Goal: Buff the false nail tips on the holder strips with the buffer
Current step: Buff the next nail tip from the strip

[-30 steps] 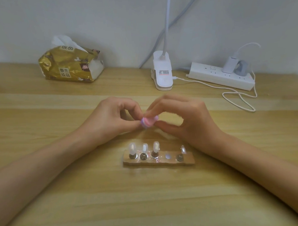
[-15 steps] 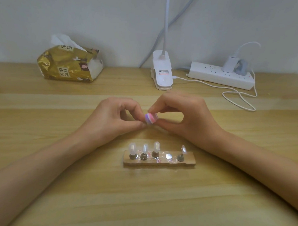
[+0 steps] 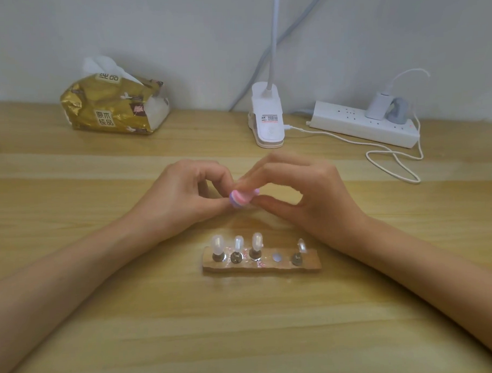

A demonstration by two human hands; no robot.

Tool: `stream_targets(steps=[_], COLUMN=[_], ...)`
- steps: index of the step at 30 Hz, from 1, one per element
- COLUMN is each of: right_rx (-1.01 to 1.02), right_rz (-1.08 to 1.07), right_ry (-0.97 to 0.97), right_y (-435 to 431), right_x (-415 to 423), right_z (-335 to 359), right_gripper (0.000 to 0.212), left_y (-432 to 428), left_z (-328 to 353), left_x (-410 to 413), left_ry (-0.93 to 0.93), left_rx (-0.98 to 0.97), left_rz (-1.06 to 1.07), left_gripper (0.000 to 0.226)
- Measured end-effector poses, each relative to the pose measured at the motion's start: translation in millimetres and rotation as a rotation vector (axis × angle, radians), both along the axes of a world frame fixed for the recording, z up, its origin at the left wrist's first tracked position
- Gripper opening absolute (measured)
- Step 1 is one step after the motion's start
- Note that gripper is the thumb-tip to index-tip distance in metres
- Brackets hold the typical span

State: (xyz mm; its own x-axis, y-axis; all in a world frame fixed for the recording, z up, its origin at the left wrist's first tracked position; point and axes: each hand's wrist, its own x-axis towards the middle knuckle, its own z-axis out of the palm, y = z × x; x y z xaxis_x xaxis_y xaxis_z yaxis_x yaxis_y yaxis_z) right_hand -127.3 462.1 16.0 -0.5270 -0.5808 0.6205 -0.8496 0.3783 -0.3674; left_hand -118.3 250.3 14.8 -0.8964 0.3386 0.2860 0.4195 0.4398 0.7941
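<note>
Above the middle of the wooden tabletop (image 3: 76,320), your two hands meet over the work. Your right hand (image 3: 310,194) pinches a small buffer (image 3: 241,198), pink with a lilac layer, between thumb and forefinger, the other fingers curled loosely behind. Your left hand (image 3: 180,197) is closed into a pinch as well, thumb and forefinger tips pressed right against the buffer's left end; whatever sits between those fingertips is hidden, so you cannot tell from this view if a nail tip is held there. Nearer to you, just below the hands and apart from them, the wooden holder strip (image 3: 261,266) lies flat, its long side running left to right. Four false nail tips (image 3: 237,244) stand upright on small metal posts along it: three close together at the left end and one near the right end, with a bare round metal disc (image 3: 276,257) showing in the gap between them. Along the far edge of the tabletop, a gold tissue pack (image 3: 114,107) sits toward the left, a white clip lamp base (image 3: 267,120) near the middle, and a white power strip (image 3: 360,123) toward the right with a charger plugged in, its white cable (image 3: 393,163) looping on the wood.
</note>
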Motion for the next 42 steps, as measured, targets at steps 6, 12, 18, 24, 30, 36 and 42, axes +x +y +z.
stream_targets(steps=[6,12,18,24,30,36,42], right_rx=[0.036,-0.070,-0.286,-0.302,-0.252,-0.113,-0.101], right_rz=[0.041,-0.143,-0.127,-0.129,-0.003,-0.029,-0.056], right_ry=[0.057,-0.089,-0.364,-0.473,-0.184,-0.068,-0.112], right_y=[2.3,15.3,16.1,15.8,4.7,1.6,3.7], right_x=[0.1,-6.0,2.7,4.3,12.7,6.0,5.0], right_z=[-2.9,1.0,3.1,7.0,9.4,2.6,-0.8], right_gripper=[0.011,0.011,0.011,0.014,0.013,0.007,0.004], left_y=[-0.5,-1.8,-4.2,-2.0,-1.8,-2.4,-2.9], left_z=[-0.8,-0.9,0.0,3.0,2.0,1.0,2.9], left_x=[-1.2,1.1,5.3,5.9,3.7,2.9,4.4], left_ry=[-0.011,-0.012,0.020,0.006,0.028,0.030,0.042], left_rx=[-0.004,-0.006,0.002,0.043,0.088,0.106,0.055], left_rz=[0.009,0.000,0.002,-0.018,0.033,0.058,0.027], left_gripper=[0.022,0.022,0.012,0.012,0.012,0.026,0.018])
